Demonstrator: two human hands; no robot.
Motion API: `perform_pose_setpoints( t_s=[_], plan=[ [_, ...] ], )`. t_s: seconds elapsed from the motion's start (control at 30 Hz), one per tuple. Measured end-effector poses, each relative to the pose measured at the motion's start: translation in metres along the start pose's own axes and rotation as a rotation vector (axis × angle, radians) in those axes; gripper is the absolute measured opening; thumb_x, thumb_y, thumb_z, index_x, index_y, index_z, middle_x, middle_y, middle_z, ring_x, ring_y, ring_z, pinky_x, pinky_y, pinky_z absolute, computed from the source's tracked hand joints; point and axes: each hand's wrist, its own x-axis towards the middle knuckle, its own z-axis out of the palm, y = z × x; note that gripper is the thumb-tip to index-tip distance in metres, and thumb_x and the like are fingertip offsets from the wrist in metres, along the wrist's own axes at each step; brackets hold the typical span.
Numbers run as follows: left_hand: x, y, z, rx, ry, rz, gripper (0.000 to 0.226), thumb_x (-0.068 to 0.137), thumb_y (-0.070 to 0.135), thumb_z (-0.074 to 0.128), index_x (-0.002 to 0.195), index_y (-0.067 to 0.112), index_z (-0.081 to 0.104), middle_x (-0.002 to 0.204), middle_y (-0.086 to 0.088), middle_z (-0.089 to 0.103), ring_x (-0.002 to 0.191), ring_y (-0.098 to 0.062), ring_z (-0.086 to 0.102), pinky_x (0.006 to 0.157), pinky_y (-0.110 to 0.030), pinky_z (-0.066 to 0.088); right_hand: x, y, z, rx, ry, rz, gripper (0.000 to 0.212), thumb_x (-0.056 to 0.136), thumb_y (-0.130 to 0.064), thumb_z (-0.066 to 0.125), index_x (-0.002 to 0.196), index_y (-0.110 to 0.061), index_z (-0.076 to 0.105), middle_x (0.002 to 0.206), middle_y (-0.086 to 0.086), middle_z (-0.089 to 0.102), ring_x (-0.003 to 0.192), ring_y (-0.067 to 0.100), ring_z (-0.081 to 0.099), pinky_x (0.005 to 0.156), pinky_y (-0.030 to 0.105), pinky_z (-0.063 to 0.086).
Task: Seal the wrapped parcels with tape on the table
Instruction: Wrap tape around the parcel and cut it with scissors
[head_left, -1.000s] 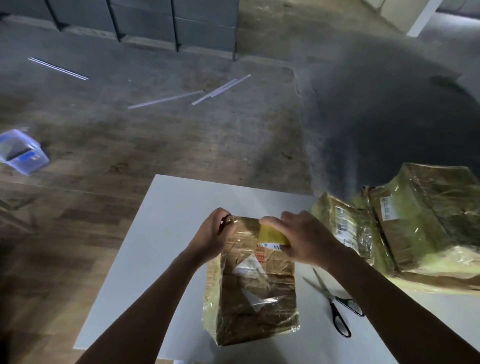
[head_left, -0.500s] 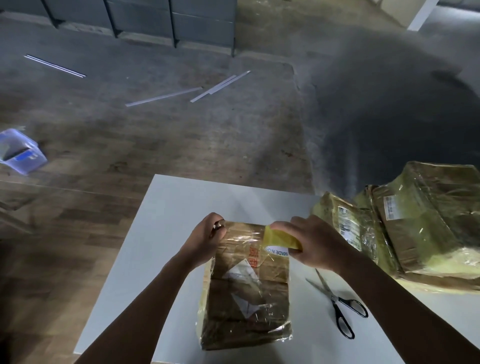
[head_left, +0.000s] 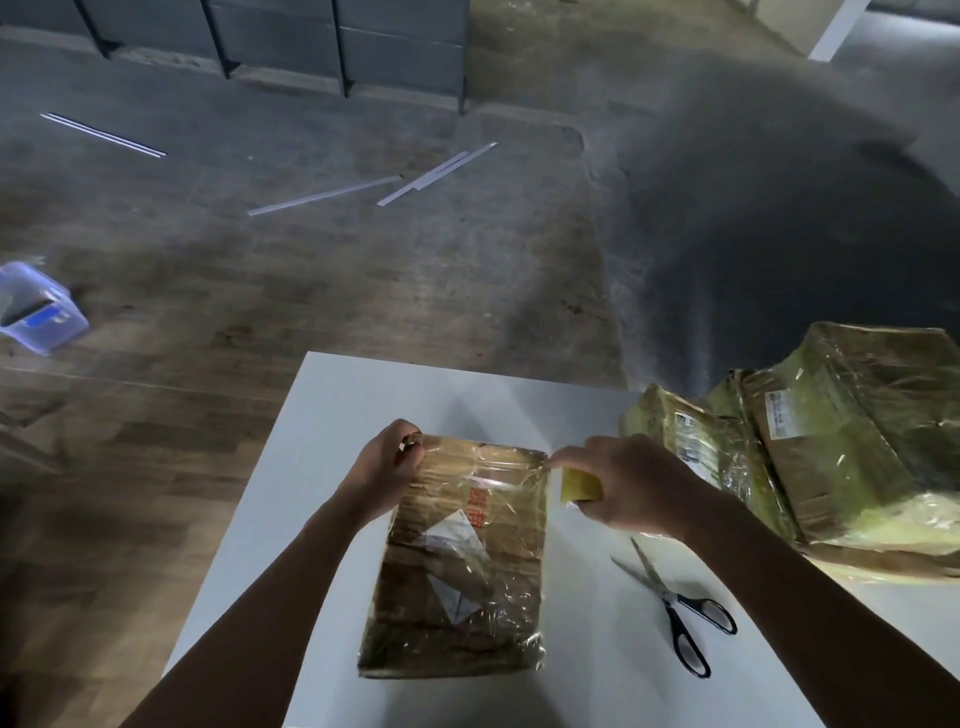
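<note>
In the lower middle of the frame, the parcel lies flat on the white table, with the left hand curled tight round its far-left corner. The right hand, wrapped round the yellow tape roll, has slid from on top of the parcel to just off its right edge. So that strip looks pretty much laid, and the scissors at lower right are probably next.

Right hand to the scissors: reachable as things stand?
Probably yes. The scissors lie on the table just nearer than the right hand, nothing between them. But that hand grips the tape roll, so it would likely need to set it down first; the left hand holds the parcel.
</note>
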Motion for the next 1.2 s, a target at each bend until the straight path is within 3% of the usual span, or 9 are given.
perform_pose_setpoints(
  t_s=[0.2,0.33,0.43,0.53,0.67,0.8,0.97,1.1,1.2],
  plan=[
    [0.007,0.000,0.007,0.049,-0.104,-0.027,0.005,0.097,0.013,0.046,0.097,0.015,0.050,0.089,-0.002,0.058,0.081,-0.017,0.054,0.066,-0.025,0.040,-0.006,0.011,0.012,-0.113,-0.165,0.084,0.056,0.087,-0.036,0.059,0.138,-0.044,0.038,0.107,-0.003,0.058,0.090,0.017,0.062,0.078,0.026,0.049],
    [0.002,-0.001,0.017,0.169,-0.062,-0.025,0.016,0.097,0.012,0.042,0.108,0.019,0.052,0.107,-0.003,0.060,0.100,-0.022,0.056,0.082,-0.036,0.048,-0.008,0.008,0.033,-0.027,-0.196,0.109,0.057,0.090,-0.033,0.058,0.142,-0.041,0.036,0.108,-0.002,0.055,0.095,0.018,0.060,0.079,0.025,0.045],
    [0.000,0.014,0.021,0.548,-0.025,0.109,0.050,0.091,0.003,0.043,0.136,0.023,0.045,0.138,-0.001,0.047,0.125,-0.026,0.039,0.099,-0.043,0.037,-0.008,0.008,0.043,-0.024,-0.167,0.128,0.057,0.090,-0.031,0.058,0.141,-0.039,0.036,0.105,-0.001,0.053,0.093,0.020,0.061,0.077,0.026,0.044],
    [0.000,0.033,0.036,0.883,-0.132,0.264,0.056,0.094,0.015,0.048,0.147,0.018,0.030,0.154,-0.003,0.027,0.145,-0.030,0.014,0.117,-0.053,0.011,-0.008,0.008,0.048,-0.006,-0.151,0.127,0.055,0.089,-0.028,0.058,0.140,-0.036,0.038,0.104,-0.001,0.051,0.089,0.021,0.060,0.073,0.025,0.042],
    [-0.006,0.046,0.064,0.862,-0.215,0.350,0.062,0.099,0.022,0.045,0.151,0.009,0.015,0.155,-0.008,0.025,0.145,-0.025,0.017,0.119,-0.050,0.007,-0.011,0.008,0.058,0.038,-0.111,0.116,0.055,0.088,-0.027,0.060,0.139,-0.034,0.040,0.100,0.000,0.051,0.085,0.021,0.061,0.068,0.025,0.045],
    [0.003,0.047,0.069,0.741,-0.153,0.321,0.040,0.097,0.039,0.048,0.134,0.023,0.046,0.129,0.003,0.056,0.121,-0.019,0.048,0.108,-0.038,0.027,-0.015,0.011,0.069,0.050,-0.066,0.141,0.058,0.088,-0.026,0.059,0.141,-0.036,0.038,0.100,0.001,0.051,0.083,0.023,0.060,0.066,0.026,0.043],
    [0.026,0.054,0.059,0.554,-0.253,0.160,0.035,0.083,0.039,0.071,0.110,0.021,0.059,0.112,0.004,0.064,0.104,-0.019,0.057,0.089,-0.035,0.035,-0.026,0.017,0.081,0.208,0.003,0.170,0.069,0.081,-0.014,0.060,0.140,-0.040,0.038,0.098,0.001,0.052,0.077,0.025,0.059,0.063,0.028,0.044],
    [0.023,0.071,0.066,0.651,-0.324,0.317,0.053,0.087,0.012,0.065,0.136,0.018,0.047,0.131,-0.003,0.055,0.118,-0.023,0.051,0.100,-0.039,0.040,-0.031,0.017,0.091,0.399,0.121,0.330,0.062,0.078,-0.017,0.068,0.132,-0.030,0.043,0.125,-0.003,0.056,0.102,0.023,0.060,0.081,0.028,0.048],
    [0.008,0.085,0.086,0.741,-0.425,0.415,0.066,0.090,0.009,0.052,0.150,0.012,0.024,0.148,-0.007,0.039,0.134,-0.026,0.038,0.117,-0.045,0.020,-0.031,0.017,0.095,0.362,0.121,0.322,0.053,0.081,-0.023,0.072,0.128,-0.021,0.049,0.125,-0.002,0.055,0.104,0.021,0.059,0.080,0.021,0.041]
  ],
)
